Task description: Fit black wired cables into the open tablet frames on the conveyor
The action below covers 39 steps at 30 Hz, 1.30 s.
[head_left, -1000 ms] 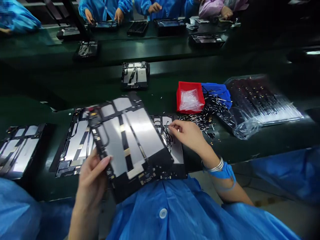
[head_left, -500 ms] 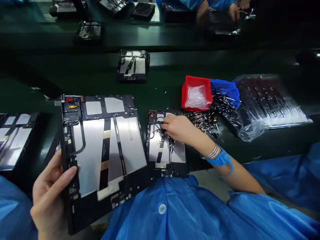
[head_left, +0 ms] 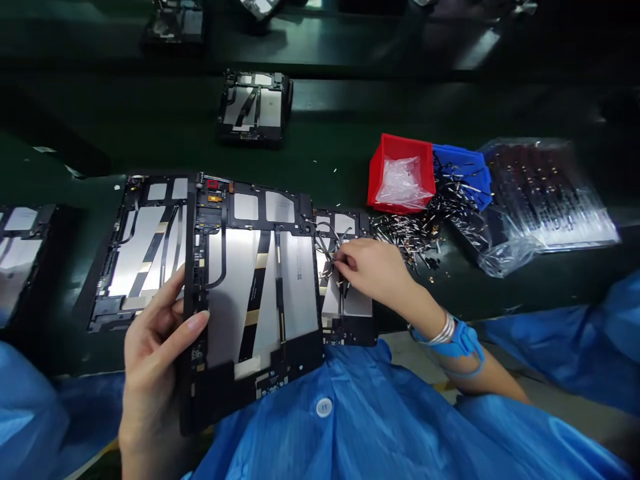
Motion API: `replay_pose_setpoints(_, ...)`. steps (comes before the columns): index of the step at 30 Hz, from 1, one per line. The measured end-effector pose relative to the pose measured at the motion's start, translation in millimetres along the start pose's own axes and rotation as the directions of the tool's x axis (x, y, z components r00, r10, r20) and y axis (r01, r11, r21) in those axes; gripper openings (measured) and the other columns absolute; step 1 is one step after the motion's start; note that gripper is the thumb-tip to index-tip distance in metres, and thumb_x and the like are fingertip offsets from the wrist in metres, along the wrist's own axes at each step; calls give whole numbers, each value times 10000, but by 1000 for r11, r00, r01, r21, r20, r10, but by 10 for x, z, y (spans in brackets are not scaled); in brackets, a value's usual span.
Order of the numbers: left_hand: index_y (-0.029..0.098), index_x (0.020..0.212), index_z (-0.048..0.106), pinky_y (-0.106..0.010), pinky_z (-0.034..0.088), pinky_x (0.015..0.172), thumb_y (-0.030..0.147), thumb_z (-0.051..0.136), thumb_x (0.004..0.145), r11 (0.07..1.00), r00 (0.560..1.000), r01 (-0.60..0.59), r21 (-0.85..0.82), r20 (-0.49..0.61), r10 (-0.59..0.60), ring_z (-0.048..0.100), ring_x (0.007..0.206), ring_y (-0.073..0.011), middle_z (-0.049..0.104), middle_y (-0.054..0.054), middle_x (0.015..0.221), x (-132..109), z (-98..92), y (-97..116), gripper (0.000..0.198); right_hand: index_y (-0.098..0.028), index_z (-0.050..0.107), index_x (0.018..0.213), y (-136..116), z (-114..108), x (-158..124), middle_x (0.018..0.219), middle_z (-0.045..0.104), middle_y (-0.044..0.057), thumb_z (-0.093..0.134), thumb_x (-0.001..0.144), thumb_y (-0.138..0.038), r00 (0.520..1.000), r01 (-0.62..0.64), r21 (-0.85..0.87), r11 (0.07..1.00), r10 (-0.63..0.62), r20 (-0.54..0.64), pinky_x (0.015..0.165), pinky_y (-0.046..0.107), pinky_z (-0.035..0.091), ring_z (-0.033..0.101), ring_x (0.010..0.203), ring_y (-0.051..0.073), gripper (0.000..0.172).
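My left hand (head_left: 155,347) grips the left edge of an open tablet chassis (head_left: 255,287), black-framed with silver plates and flat cables, held tilted over my lap. My right hand (head_left: 373,270) is pinched on thin black cables (head_left: 327,250) lying on another tablet chassis (head_left: 345,307) on the green belt, just right of the held one. A third chassis (head_left: 140,247) lies flat on the belt behind my left hand. A blue wrist strap and silver bangles sit on my right wrist.
A red bin (head_left: 403,175) with a clear bag and a blue bin (head_left: 463,175) stand to the right, with loose small black cables (head_left: 410,233) scattered before them. A plastic-wrapped tray (head_left: 540,200) lies far right. More chassis lie at the far left (head_left: 20,247) and further back (head_left: 255,107).
The held chassis has shifted right, back in front of me, uncovering the flat chassis on the left. My right hand stays on the cables. The view has tilted down.
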<state>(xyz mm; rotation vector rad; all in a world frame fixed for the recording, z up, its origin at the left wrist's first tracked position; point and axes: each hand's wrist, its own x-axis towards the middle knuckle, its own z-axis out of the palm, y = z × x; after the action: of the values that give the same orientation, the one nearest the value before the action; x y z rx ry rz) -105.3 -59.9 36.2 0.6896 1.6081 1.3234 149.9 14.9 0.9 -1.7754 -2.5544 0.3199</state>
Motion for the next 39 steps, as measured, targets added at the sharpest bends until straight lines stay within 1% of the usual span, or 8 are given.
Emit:
replay_pose_setpoints(6, 285, 1163, 722, -112, 528, 548, 207, 806, 579, 999, 998, -31, 23, -55, 32, 646, 634, -117, 736, 35, 798, -89, -34, 20, 595, -186, 680, 831, -172, 98, 135, 670, 674, 49, 570, 837, -280, 959, -255, -7, 967, 254, 124, 526, 289, 203, 575, 612, 177, 145)
replay_pose_setpoints(11, 284, 1164, 719, -89, 527, 655, 197, 770, 641, 999, 997, -25, -30, -79, 22, 639, 684, -95, 724, 43, 800, -94, -55, -2, 533, -217, 634, 677, -136, 68, 173, 575, 622, -9, 591, 738, -182, 940, -330, 183, 926, 303, 158, 535, 271, 264, 543, 575, 149, 82)
replay_pose_setpoints(14, 256, 1157, 723, -98, 520, 591, 201, 800, 610, 998, 1000, 11, -65, 20, -10, 647, 640, -100, 724, 24, 759, -32, -76, -51, 555, -213, 584, 613, -32, 63, 142, 518, 571, -34, 566, 664, -151, 943, -330, 360, 873, 289, 163, 538, 271, 303, 504, 522, 124, 82)
replay_pose_setpoints(19, 198, 1272, 642, -160, 532, 552, 249, 815, 658, 974, 955, 158, -165, 275, -108, 683, 630, -147, 755, -47, 866, 89, 25, -208, 641, -206, 542, 602, 231, 94, 30, 466, 520, -54, 573, 635, -258, 963, -268, 779, 567, 191, 192, 519, 250, 343, 472, 468, 95, 69)
replay_pose_setpoints(24, 189, 1268, 633, -219, 547, 559, 288, 808, 662, 963, 902, 201, -177, 418, -111, 715, 706, -210, 753, -76, 930, 212, 244, -417, 638, -197, 556, 572, 441, 77, -159, 444, 528, -49, 640, 585, -294, 948, -318, 874, 367, 142, 285, 468, 229, 308, 460, 430, 80, 130)
replay_pose_setpoints(34, 177, 1362, 521, -269, 539, 572, 349, 820, 635, 943, 800, 330, -38, 541, -259, 696, 658, -220, 736, -72, 848, 290, 562, -542, 805, -220, 479, 552, 696, 85, -361, 431, 485, -45, 645, 552, -346, 871, -186, 982, 20, 466, 156, 388, 214, 161, 360, 383, 62, 208)
replay_pose_setpoints(37, 167, 1395, 481, -269, 512, 568, 385, 820, 650, 955, 775, 270, 122, 560, -291, 671, 615, -207, 717, -46, 768, 341, 511, -492, 847, -222, 482, 565, 629, 101, -306, 432, 490, -45, 639, 565, -344, 878, -183, 983, -1, 449, 164, 391, 215, 160, 356, 387, 62, 199)
replay_pose_setpoints(39, 159, 1338, 546, -261, 472, 554, 403, 804, 677, 950, 807, 87, 301, 537, -244, 637, 584, -200, 674, -8, 666, 375, 462, -440, 751, -225, 486, 577, 554, 96, -250, 430, 489, -48, 629, 583, -341, 884, -168, 986, 3, 444, 149, 393, 218, 163, 350, 389, 62, 185)
